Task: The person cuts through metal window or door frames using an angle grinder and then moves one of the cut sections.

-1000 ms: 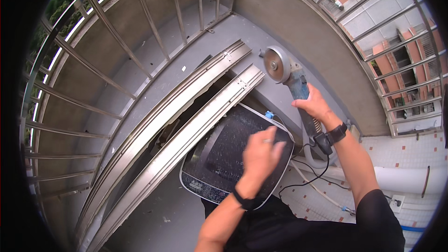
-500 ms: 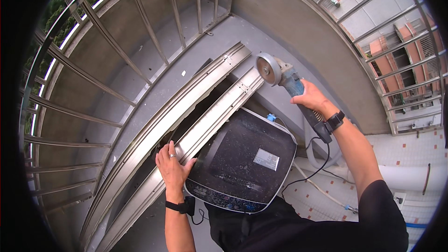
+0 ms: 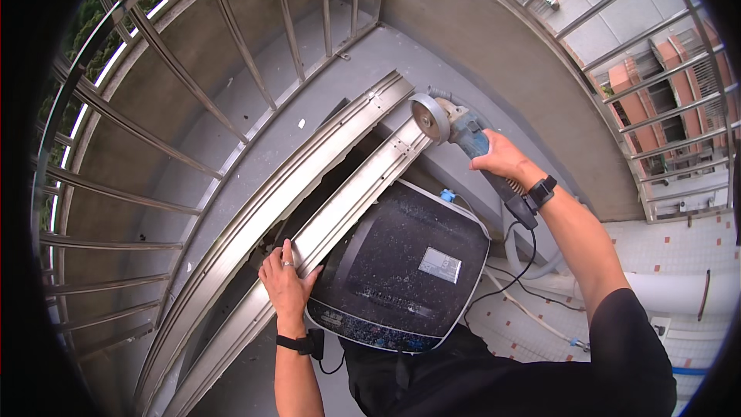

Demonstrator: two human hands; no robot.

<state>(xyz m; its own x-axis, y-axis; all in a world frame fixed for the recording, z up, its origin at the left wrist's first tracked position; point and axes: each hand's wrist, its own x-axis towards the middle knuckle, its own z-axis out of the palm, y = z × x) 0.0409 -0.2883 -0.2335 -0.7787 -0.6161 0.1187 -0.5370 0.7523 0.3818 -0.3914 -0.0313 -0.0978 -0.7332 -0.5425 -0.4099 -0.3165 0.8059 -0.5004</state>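
Note:
My right hand (image 3: 502,159) is wrapped around the body of a blue-grey angle grinder (image 3: 468,136). Its round disc (image 3: 423,120), partly ringed by a grey guard, is at the far end of the nearer metal rail (image 3: 347,199); whether the two touch I cannot tell. Lower down the same rail, my left hand (image 3: 285,282) grips it, fingers over the left edge and thumb on the right. A second long metal rail (image 3: 289,166) lies alongside to the left, with a dark gap between them.
A black, speckled, rounded casing (image 3: 394,270) with a pale label sits against the nearer rail. The grinder's black cord (image 3: 529,253) hangs beside it. Metal railings (image 3: 251,46) and a low wall (image 3: 494,62) enclose the space. A white pipe (image 3: 683,293) runs at the right.
My right hand has brought the grinder slightly left and down, so its disc now overlaps the nearer rail's far end. The left hand keeps its hold, almost unmoved.

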